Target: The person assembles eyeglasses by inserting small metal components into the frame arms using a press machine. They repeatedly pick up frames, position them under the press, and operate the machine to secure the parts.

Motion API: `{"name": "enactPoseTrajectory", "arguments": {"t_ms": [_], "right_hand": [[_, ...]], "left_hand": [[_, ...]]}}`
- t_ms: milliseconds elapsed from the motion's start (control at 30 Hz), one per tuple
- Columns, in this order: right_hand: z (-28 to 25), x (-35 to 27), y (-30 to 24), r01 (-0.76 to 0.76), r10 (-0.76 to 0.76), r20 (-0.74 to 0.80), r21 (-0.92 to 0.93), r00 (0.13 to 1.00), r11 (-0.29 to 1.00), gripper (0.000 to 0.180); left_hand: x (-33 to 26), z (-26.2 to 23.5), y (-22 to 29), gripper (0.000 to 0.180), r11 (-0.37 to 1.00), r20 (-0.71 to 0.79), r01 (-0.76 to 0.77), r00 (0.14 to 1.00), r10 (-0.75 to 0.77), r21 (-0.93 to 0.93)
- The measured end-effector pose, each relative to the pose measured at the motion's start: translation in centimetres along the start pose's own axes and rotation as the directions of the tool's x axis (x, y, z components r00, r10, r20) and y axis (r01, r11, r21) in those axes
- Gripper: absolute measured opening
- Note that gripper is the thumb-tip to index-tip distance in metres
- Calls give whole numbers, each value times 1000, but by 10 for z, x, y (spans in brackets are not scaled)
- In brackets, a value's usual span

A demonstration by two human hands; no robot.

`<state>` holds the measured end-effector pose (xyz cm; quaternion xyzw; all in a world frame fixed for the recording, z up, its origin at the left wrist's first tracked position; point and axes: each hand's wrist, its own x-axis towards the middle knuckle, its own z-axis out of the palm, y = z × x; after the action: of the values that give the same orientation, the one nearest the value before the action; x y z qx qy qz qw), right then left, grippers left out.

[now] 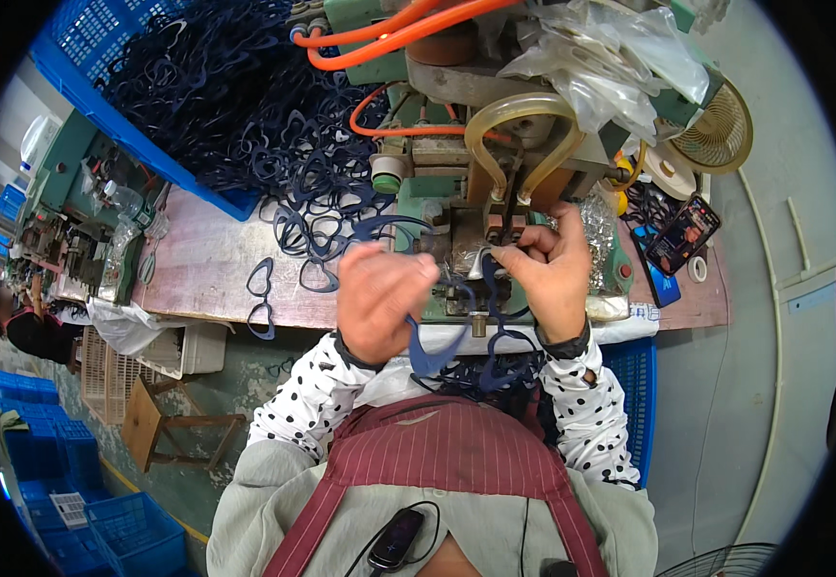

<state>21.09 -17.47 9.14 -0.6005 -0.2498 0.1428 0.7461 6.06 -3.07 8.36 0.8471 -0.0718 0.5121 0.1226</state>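
Observation:
My left hand [377, 300], slightly blurred, is closed around a dark blue eyeglass frame [429, 361] in front of the green bench machine. Part of that frame is hidden behind the fingers. My right hand [554, 281] reaches in at the machine's metal fixture [466, 245], its thumb and forefinger pinched near the clamp. From the pinch a second dark blue eyeglass frame [492, 298] hangs down in front of the fixture. Its top edge is covered by the fingertips. Many similar frames [307, 226] lie loose on the table to the left of the machine.
A blue crate [149, 163] heaped with frames stands at the far left. Orange hoses [389, 38] and a clear tube [480, 120] arch over the fixture. Two phones [682, 236] and a small fan [716, 125] are on the right. Below the table edge are more frames and a blue basket [641, 385].

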Motion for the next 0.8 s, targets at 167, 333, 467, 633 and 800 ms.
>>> {"name": "enactPoseTrajectory", "arguments": {"t_ms": [167,333,467,633,800], "right_hand": [[-4,-1,-4,36,-35,9,-200,999,979,52],[-62,14,12,108,-167,-124,-386,978,916,43],[-117,16,53,65,-424,-265,-781,866,621,30],[-144,4,85,0,-333,-257,-793,907,609,23],[-142,-13,69,-29,-242,-114,-944,964,327,26]], "left_hand": [[4,14,20,31,910,161,-209,946,281,-358],[8,32,22,32,882,245,-220,907,342,-418],[-3,45,22,35,867,208,-190,927,313,-461],[2,48,25,36,870,160,-172,949,272,-461],[-1,50,27,37,881,145,-165,957,252,-443]]}}
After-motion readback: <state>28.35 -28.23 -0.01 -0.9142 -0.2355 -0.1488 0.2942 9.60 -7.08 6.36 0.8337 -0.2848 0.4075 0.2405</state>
